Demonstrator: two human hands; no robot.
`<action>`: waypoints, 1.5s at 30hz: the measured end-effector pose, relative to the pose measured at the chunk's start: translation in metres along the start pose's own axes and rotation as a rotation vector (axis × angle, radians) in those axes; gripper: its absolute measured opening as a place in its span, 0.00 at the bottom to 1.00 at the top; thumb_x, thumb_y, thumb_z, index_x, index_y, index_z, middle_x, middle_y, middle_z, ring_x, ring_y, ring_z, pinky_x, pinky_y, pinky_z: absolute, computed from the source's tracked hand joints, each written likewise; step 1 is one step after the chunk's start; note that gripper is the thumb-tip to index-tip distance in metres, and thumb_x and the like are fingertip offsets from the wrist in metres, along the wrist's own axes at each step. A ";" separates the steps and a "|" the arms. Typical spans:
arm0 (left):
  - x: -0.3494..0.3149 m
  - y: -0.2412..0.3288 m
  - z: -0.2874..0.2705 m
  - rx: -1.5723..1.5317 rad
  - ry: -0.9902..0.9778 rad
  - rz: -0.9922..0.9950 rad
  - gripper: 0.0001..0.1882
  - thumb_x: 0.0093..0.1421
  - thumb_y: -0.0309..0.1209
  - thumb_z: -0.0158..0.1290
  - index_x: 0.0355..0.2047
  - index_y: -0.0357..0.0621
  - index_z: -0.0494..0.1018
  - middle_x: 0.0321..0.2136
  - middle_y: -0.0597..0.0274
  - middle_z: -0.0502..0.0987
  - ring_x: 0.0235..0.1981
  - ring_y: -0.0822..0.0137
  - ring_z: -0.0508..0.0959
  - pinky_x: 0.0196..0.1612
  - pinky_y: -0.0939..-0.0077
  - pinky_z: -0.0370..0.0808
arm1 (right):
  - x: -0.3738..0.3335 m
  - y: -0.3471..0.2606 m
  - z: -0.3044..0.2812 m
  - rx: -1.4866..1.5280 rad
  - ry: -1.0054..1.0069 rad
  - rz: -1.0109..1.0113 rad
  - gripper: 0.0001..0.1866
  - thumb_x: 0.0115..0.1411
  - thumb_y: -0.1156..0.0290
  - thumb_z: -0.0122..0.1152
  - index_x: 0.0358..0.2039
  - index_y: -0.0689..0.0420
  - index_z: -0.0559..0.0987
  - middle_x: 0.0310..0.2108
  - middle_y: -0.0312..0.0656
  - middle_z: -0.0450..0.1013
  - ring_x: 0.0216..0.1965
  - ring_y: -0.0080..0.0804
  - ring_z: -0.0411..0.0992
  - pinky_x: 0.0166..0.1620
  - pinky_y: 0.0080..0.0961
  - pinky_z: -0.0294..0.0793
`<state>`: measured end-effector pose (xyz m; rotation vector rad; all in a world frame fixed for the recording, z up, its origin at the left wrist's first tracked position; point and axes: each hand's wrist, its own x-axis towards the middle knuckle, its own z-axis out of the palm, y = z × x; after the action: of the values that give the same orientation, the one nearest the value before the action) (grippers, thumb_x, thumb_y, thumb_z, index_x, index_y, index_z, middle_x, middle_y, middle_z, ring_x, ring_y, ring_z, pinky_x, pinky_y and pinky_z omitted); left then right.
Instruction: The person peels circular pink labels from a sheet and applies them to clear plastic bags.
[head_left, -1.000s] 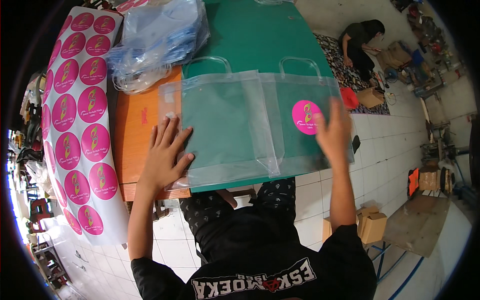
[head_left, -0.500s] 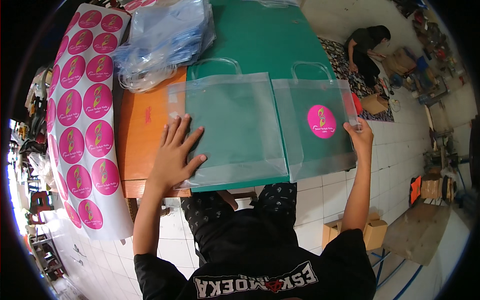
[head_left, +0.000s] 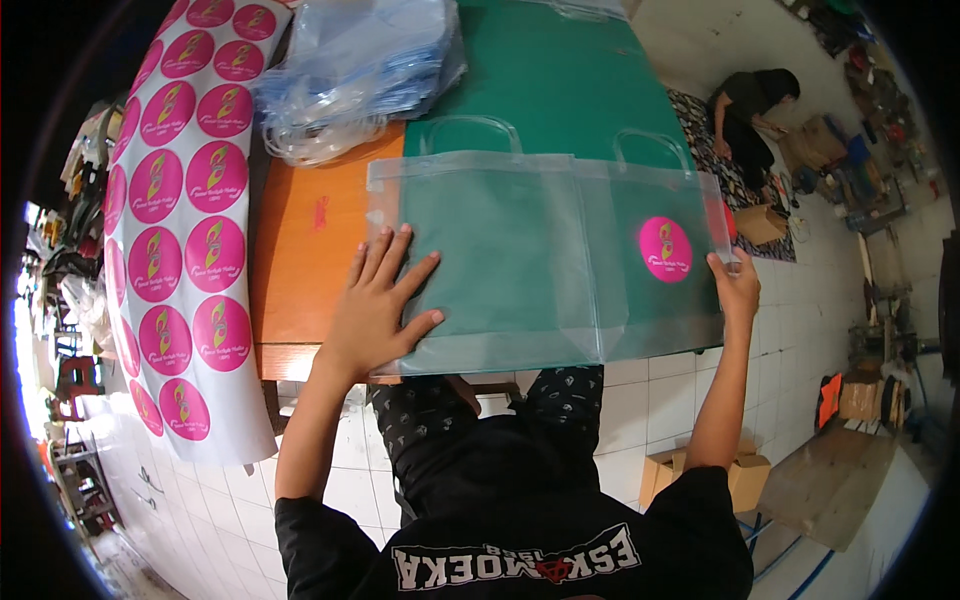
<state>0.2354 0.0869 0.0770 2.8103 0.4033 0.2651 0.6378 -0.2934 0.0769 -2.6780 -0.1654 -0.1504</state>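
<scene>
Two clear plastic bags with loop handles lie side by side along the table's near edge. Flat on the left bag [head_left: 490, 260] rests my left hand [head_left: 378, 315], fingers spread, near its left side. The right bag [head_left: 622, 300] bears a round pink sticker [head_left: 665, 250]. My right hand [head_left: 738, 285] pinches this bag's right edge between thumb and fingers. Where the bags meet, their edges appear to overlap slightly; which one lies on top I cannot tell.
A long sheet of round pink stickers [head_left: 185, 260] hangs over the table's left side. Beside it sits a stack of clear bags [head_left: 360, 70] on the green and orange tabletop [head_left: 560, 80]. Cardboard boxes [head_left: 745, 475] stand on the floor at right. A person [head_left: 745, 120] sits farther off.
The narrow gap between the bags has closed: the right bag has come leftward against the left one, with my right hand on it. My left hand stays flat. The whole view has shifted slightly.
</scene>
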 end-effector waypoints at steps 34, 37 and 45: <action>-0.001 0.018 -0.022 -0.450 0.386 0.016 0.34 0.67 0.41 0.59 0.71 0.50 0.66 0.75 0.41 0.54 0.77 0.41 0.54 0.77 0.41 0.43 | -0.132 -0.196 0.097 -0.176 -0.362 -1.006 0.37 0.71 0.45 0.55 0.76 0.46 0.63 0.78 0.59 0.48 0.78 0.65 0.42 0.75 0.64 0.36; -0.084 0.042 0.002 -0.620 0.900 -0.119 0.16 0.62 0.24 0.54 0.50 0.33 0.78 0.56 0.40 0.78 0.57 0.49 0.78 0.62 0.58 0.71 | -0.144 -0.212 0.079 0.124 -0.368 -0.908 0.34 0.71 0.51 0.59 0.72 0.53 0.67 0.75 0.56 0.56 0.78 0.56 0.47 0.76 0.57 0.43; -0.187 0.007 0.072 -1.536 1.547 -1.029 0.26 0.68 0.27 0.55 0.65 0.49 0.65 0.62 0.56 0.69 0.63 0.60 0.70 0.66 0.56 0.63 | -0.252 -0.296 0.040 0.644 -0.718 -1.140 0.24 0.65 0.66 0.67 0.60 0.62 0.78 0.65 0.56 0.71 0.68 0.55 0.68 0.68 0.42 0.67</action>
<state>0.0771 0.0056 -0.0147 0.3536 1.0978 1.5006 0.3503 -0.0349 0.1348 -1.6008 -1.6101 0.4498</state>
